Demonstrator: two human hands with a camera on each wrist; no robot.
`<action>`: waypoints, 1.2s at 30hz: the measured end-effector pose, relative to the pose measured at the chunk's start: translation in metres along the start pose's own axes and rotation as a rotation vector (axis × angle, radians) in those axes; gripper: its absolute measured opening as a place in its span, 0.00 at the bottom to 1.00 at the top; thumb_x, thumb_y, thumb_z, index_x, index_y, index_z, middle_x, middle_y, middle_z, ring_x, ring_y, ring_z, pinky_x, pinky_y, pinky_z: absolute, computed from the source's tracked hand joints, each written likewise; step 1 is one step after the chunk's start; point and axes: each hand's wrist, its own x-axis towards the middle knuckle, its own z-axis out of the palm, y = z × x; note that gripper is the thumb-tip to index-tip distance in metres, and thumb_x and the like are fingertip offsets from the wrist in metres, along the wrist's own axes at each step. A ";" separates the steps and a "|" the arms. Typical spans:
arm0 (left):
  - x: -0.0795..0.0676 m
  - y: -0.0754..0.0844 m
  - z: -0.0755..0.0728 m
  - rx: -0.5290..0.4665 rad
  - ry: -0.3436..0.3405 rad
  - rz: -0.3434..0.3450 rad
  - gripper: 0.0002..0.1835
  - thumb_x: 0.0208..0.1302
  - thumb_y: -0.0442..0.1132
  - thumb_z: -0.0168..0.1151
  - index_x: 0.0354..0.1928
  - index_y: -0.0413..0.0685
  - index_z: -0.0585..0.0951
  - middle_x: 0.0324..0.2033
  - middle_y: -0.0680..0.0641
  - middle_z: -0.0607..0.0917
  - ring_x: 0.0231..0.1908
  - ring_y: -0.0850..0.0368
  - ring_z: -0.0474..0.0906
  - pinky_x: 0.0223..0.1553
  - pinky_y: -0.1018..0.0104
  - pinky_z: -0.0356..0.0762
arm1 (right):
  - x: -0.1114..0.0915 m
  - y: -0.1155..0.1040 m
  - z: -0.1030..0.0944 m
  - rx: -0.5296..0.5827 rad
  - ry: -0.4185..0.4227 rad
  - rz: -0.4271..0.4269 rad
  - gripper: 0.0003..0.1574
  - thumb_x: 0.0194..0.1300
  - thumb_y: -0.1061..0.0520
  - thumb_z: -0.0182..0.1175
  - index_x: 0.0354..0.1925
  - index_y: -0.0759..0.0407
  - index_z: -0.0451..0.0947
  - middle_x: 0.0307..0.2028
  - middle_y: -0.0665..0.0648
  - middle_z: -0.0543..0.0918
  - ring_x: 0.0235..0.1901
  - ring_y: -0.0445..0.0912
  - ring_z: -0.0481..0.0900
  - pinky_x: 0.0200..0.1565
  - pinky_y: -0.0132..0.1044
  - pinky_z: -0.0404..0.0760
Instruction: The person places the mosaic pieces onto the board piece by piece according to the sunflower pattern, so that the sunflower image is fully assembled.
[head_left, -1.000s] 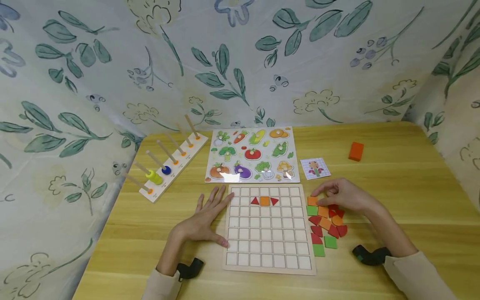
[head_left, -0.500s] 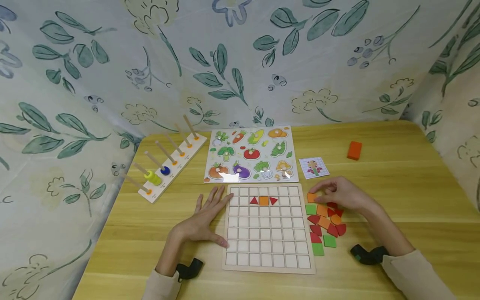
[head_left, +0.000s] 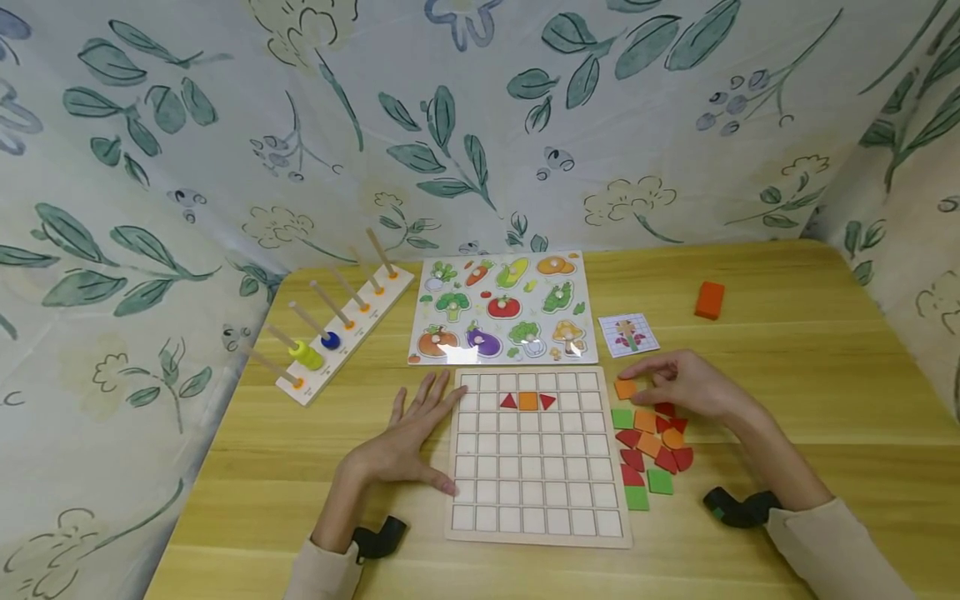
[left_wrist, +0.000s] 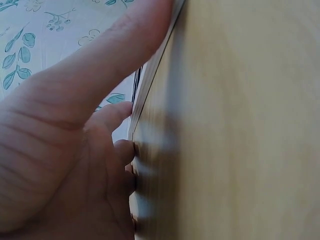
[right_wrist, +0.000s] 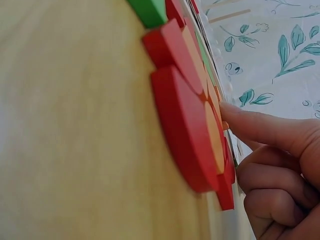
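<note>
My left hand point(head_left: 408, 446) lies with spread fingers along the left edge of a wooden grid board point(head_left: 542, 533), index fingertip and thumb touching the rim. On the board's second row sit an orange square point(head_left: 528, 402) and two red triangles, one on each side. Right of the board, my right hand point(head_left: 693, 387) pinches an orange square tile point(head_left: 625, 389) between index finger and thumb. Below it lie loose tiles: a green square point(head_left: 622, 418), an orange square point(head_left: 648, 444), red petal shapes point(head_left: 632, 460) and others. In the right wrist view, the thumb point(right_wrist: 265, 127) meets an orange tile's edge.
A picture card point(head_left: 628, 335) with a flower pattern lies above the tiles. Behind the board is a vegetable peg puzzle point(head_left: 480, 312). A peg rack point(head_left: 352, 333) with yellow and blue beads stands left. An orange block point(head_left: 709, 300) sits at the back right.
The pinched orange tile has slid slightly away from the green square, towards the card, and turned a little. My right hand moved with it. The left hand stays in place.
</note>
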 end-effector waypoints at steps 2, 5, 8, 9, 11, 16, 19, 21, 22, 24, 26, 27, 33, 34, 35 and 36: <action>0.000 0.000 0.000 0.003 -0.001 -0.003 0.73 0.45 0.61 0.82 0.85 0.59 0.41 0.83 0.44 0.27 0.82 0.41 0.18 0.75 0.29 0.14 | 0.000 0.000 -0.001 0.008 -0.003 0.003 0.27 0.62 0.53 0.75 0.57 0.63 0.84 0.19 0.48 0.60 0.20 0.42 0.60 0.22 0.34 0.57; 0.001 0.000 0.000 0.003 0.000 -0.003 0.73 0.45 0.61 0.83 0.85 0.58 0.41 0.83 0.44 0.27 0.81 0.41 0.18 0.75 0.29 0.14 | 0.000 0.001 -0.001 0.013 0.001 0.009 0.27 0.60 0.54 0.76 0.55 0.64 0.84 0.19 0.48 0.59 0.20 0.42 0.59 0.23 0.35 0.57; 0.001 0.001 -0.001 0.006 -0.001 -0.001 0.74 0.45 0.60 0.83 0.85 0.58 0.41 0.83 0.44 0.27 0.81 0.41 0.18 0.75 0.29 0.14 | 0.001 0.002 -0.002 -0.002 0.012 0.009 0.27 0.60 0.54 0.76 0.54 0.64 0.84 0.19 0.48 0.59 0.20 0.42 0.58 0.23 0.35 0.58; 0.001 0.002 -0.001 0.005 -0.001 0.001 0.73 0.45 0.60 0.83 0.85 0.57 0.41 0.83 0.44 0.27 0.81 0.40 0.18 0.75 0.29 0.14 | 0.001 0.002 -0.002 -0.010 0.016 0.007 0.27 0.60 0.54 0.76 0.54 0.64 0.84 0.19 0.48 0.59 0.20 0.42 0.58 0.23 0.35 0.58; 0.001 0.002 -0.001 0.005 -0.002 -0.001 0.74 0.45 0.60 0.83 0.85 0.58 0.41 0.83 0.44 0.27 0.81 0.40 0.18 0.75 0.29 0.14 | 0.001 0.003 -0.003 -0.030 0.022 0.005 0.27 0.60 0.53 0.76 0.54 0.63 0.84 0.19 0.48 0.59 0.20 0.42 0.59 0.23 0.35 0.58; 0.001 0.004 -0.002 0.002 -0.003 -0.004 0.74 0.45 0.60 0.83 0.85 0.57 0.41 0.82 0.44 0.26 0.81 0.40 0.18 0.75 0.29 0.14 | 0.002 0.002 -0.004 -0.063 0.033 -0.005 0.26 0.60 0.52 0.76 0.53 0.62 0.84 0.19 0.48 0.60 0.21 0.42 0.59 0.25 0.35 0.58; 0.001 0.005 -0.003 0.000 -0.003 -0.003 0.74 0.45 0.59 0.83 0.85 0.56 0.42 0.83 0.43 0.27 0.81 0.39 0.18 0.75 0.29 0.14 | 0.002 0.002 -0.004 -0.088 0.042 -0.017 0.24 0.61 0.52 0.76 0.52 0.62 0.84 0.19 0.48 0.59 0.21 0.41 0.59 0.25 0.35 0.58; 0.001 0.005 -0.003 -0.002 -0.002 -0.004 0.74 0.45 0.59 0.84 0.85 0.56 0.42 0.83 0.43 0.27 0.81 0.39 0.18 0.75 0.29 0.13 | 0.002 0.001 -0.003 -0.100 0.048 -0.027 0.24 0.61 0.52 0.75 0.52 0.62 0.85 0.19 0.48 0.59 0.21 0.41 0.58 0.25 0.35 0.58; 0.001 0.005 -0.003 -0.002 -0.002 -0.005 0.73 0.45 0.59 0.84 0.85 0.56 0.42 0.83 0.43 0.27 0.81 0.39 0.18 0.75 0.29 0.13 | 0.002 0.000 -0.003 -0.102 0.051 -0.029 0.24 0.61 0.52 0.76 0.52 0.62 0.85 0.19 0.48 0.59 0.21 0.41 0.58 0.24 0.35 0.58; 0.001 0.005 -0.003 -0.001 -0.004 -0.007 0.73 0.45 0.59 0.83 0.85 0.56 0.42 0.83 0.43 0.27 0.81 0.40 0.18 0.75 0.29 0.13 | 0.001 -0.002 -0.001 -0.103 0.062 -0.037 0.25 0.61 0.50 0.76 0.52 0.61 0.86 0.18 0.48 0.59 0.20 0.41 0.58 0.23 0.35 0.57; 0.000 0.004 -0.002 -0.001 -0.005 -0.009 0.73 0.45 0.60 0.83 0.85 0.57 0.42 0.83 0.43 0.27 0.81 0.40 0.17 0.75 0.29 0.13 | -0.001 -0.005 0.001 -0.092 0.066 -0.048 0.27 0.61 0.48 0.76 0.53 0.61 0.86 0.18 0.48 0.59 0.19 0.42 0.58 0.22 0.36 0.57; 0.000 0.004 -0.002 -0.001 -0.007 -0.009 0.73 0.45 0.60 0.83 0.85 0.57 0.42 0.83 0.43 0.27 0.81 0.40 0.17 0.75 0.29 0.14 | -0.001 -0.008 0.002 -0.083 0.067 -0.053 0.27 0.60 0.47 0.76 0.54 0.60 0.87 0.18 0.49 0.59 0.19 0.42 0.58 0.22 0.36 0.57; 0.001 0.001 -0.001 0.001 -0.013 -0.011 0.74 0.45 0.61 0.83 0.85 0.59 0.40 0.83 0.44 0.27 0.81 0.41 0.17 0.75 0.29 0.14 | -0.003 -0.027 0.023 -0.006 0.034 -0.098 0.22 0.58 0.49 0.78 0.50 0.55 0.89 0.17 0.48 0.57 0.18 0.41 0.56 0.22 0.34 0.56; 0.001 0.001 -0.001 0.004 -0.013 -0.011 0.74 0.45 0.61 0.83 0.85 0.59 0.40 0.83 0.44 0.27 0.81 0.41 0.17 0.75 0.29 0.14 | -0.002 -0.031 0.028 0.004 0.025 -0.102 0.22 0.58 0.50 0.78 0.49 0.55 0.90 0.17 0.48 0.57 0.19 0.41 0.56 0.22 0.34 0.56; 0.001 0.001 -0.001 0.006 -0.015 -0.012 0.74 0.45 0.61 0.82 0.85 0.59 0.40 0.83 0.45 0.26 0.81 0.42 0.17 0.75 0.30 0.14 | -0.002 -0.035 0.033 0.014 0.016 -0.099 0.21 0.58 0.51 0.78 0.49 0.55 0.90 0.17 0.48 0.57 0.19 0.41 0.56 0.23 0.34 0.56; 0.001 0.001 -0.001 0.005 -0.013 -0.009 0.74 0.45 0.61 0.82 0.85 0.59 0.40 0.83 0.44 0.26 0.81 0.41 0.17 0.75 0.29 0.14 | -0.002 -0.039 0.038 0.019 0.006 -0.096 0.21 0.58 0.51 0.78 0.49 0.55 0.90 0.17 0.48 0.57 0.19 0.41 0.56 0.23 0.34 0.56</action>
